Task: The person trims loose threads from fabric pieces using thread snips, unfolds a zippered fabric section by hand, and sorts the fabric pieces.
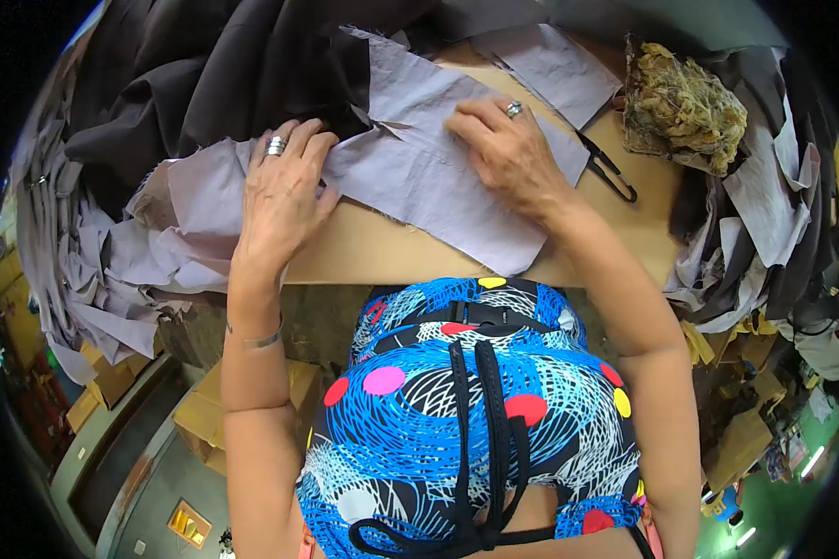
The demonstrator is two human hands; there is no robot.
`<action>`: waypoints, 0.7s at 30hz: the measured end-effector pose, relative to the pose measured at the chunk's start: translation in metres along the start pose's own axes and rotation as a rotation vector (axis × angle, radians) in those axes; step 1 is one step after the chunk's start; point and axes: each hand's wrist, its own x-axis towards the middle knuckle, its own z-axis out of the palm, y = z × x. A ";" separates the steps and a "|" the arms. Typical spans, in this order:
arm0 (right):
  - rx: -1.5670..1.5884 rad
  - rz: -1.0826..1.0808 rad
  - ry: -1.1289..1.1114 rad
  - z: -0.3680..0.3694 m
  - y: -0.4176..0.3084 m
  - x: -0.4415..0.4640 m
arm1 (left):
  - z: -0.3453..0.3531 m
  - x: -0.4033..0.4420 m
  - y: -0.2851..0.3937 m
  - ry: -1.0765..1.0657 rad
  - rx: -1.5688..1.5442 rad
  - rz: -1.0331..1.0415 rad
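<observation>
Clothing [419, 391] in a blue, black and white print with red, pink and yellow dots takes up the near middle, with black straps [494, 438] running down its front. A box [199, 410] is at the near left, beside the left forearm, whose wrist carries a thin bracelet [268, 341]. Farther on is the near edge of the tan surface [382, 247].

On the middle of the surface lies a pale cloth [438, 196], its near corner reaching the edge. The left hand [289, 177] rests palm down at its left side, fingers bent, next to the dark cloth; whether it pinches any fabric cannot be told. More pale fabric [205, 196] lies just left of this hand. The right hand [508, 154] is on the pale cloth, its fingers curled in; whether they grip it is hidden. Both hands wear rings.

Heaps of cloth strips [65, 242] hang at the left, and a mixed heap [764, 196] at the right. Just right of the pale cloth is a black tool [608, 172]. Beyond it sit a shaggy bundle [685, 107] at the far right and another pale piece [564, 74]. The dark cloth [233, 74] spreads in folds across the far left.
</observation>
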 end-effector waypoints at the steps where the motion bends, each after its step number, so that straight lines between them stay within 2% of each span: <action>1: -0.020 -0.001 0.003 0.005 0.000 0.000 | 0.001 0.002 0.000 -0.012 -0.002 -0.020; 2: -0.041 -0.002 0.004 0.008 0.000 0.001 | 0.002 0.003 0.000 -0.024 -0.006 -0.039; 6: -0.071 -0.039 -0.049 0.004 0.002 -0.005 | -0.001 0.003 -0.004 -0.047 -0.023 0.154; 9: -0.068 -0.057 -0.094 -0.003 0.006 -0.010 | -0.003 0.000 -0.011 -0.061 0.083 0.153; 12: -0.100 -0.061 -0.112 -0.003 0.007 -0.013 | 0.001 0.001 -0.013 0.015 0.163 0.207; 15: -0.114 -0.052 -0.137 -0.003 0.008 -0.013 | 0.013 0.002 -0.014 0.145 0.110 0.268; 18: -0.101 -0.040 -0.168 -0.006 0.006 -0.013 | 0.019 0.003 0.005 0.201 -0.210 0.253; 21: -0.134 -0.030 -0.208 -0.009 0.007 -0.017 | 0.027 -0.006 0.000 0.036 -0.067 0.353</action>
